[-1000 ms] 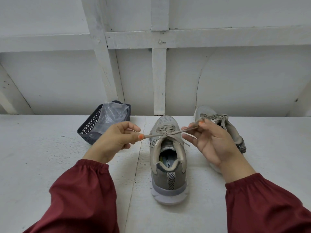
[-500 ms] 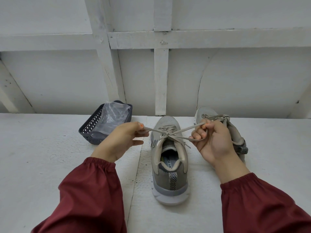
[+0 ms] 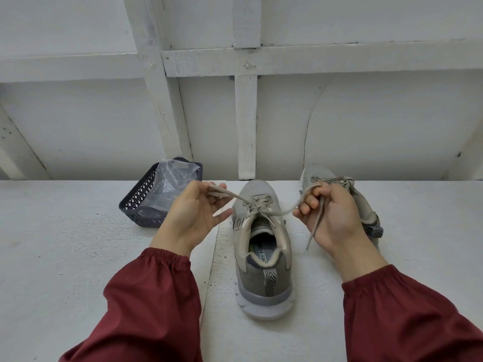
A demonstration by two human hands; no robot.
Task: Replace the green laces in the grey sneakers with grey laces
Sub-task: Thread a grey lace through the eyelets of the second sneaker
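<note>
Tying the grey lace (image 3: 236, 197): left hand (image 3: 193, 212) is pinching one end, the crossing is sitting over the tongue of the near sneaker (image 3: 264, 270) mid-tabletop (image 3: 65, 244), and right hand (image 3: 332, 218) is gripping the other end, tail dangling. Should be pulling both ends outward evenly, keeping the crossing centred. Lace is looking flat, pale, taut.

One camera sat on the person's head. It looked forward and down at the table (image 3: 65, 257). It was very near the left hand (image 3: 192, 218), the right hand (image 3: 330, 218) and the lace (image 3: 236, 196) held between them. The shoe (image 3: 264, 283) lay in the middle, heel toward the camera. The wall (image 3: 366, 126) was farther off, at the top
</note>
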